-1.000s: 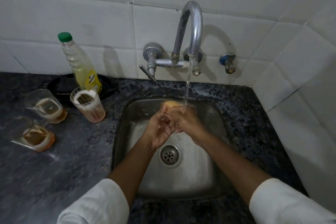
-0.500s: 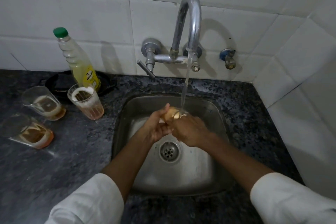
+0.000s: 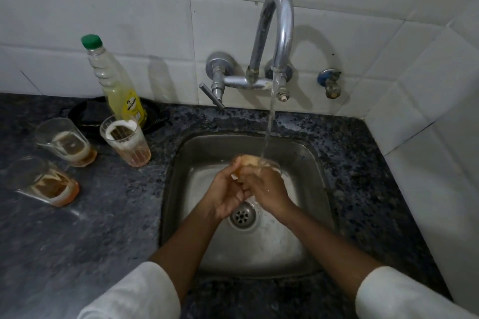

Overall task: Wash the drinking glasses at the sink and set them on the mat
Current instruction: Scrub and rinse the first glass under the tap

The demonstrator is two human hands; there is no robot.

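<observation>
Over the steel sink (image 3: 315,163), both hands are wrapped round one drinking glass (image 3: 247,160), whose orange-tinted end pokes out above my fingers. Water from the tap (image 3: 276,41) falls on it at the right. My left hand (image 3: 228,194) grips it from the left, while my right hand (image 3: 267,190) covers it from the right and hides most of it. Three used glasses stand on the counter left of the sink: one with white foam (image 3: 127,142), one further left (image 3: 67,142), one at the left edge (image 3: 46,181).
A dish-soap bottle with a green cap (image 3: 116,85) stands behind the glasses, in front of a black dish (image 3: 85,116). Dark speckled counter (image 3: 103,228) surrounds the sink. Tiled walls close in at the back and right. The drain (image 3: 242,215) lies just below my hands.
My hands have worked the glass under the stream, drifting slightly nearer and lower over the drain. The three glasses on the counter have not moved.
</observation>
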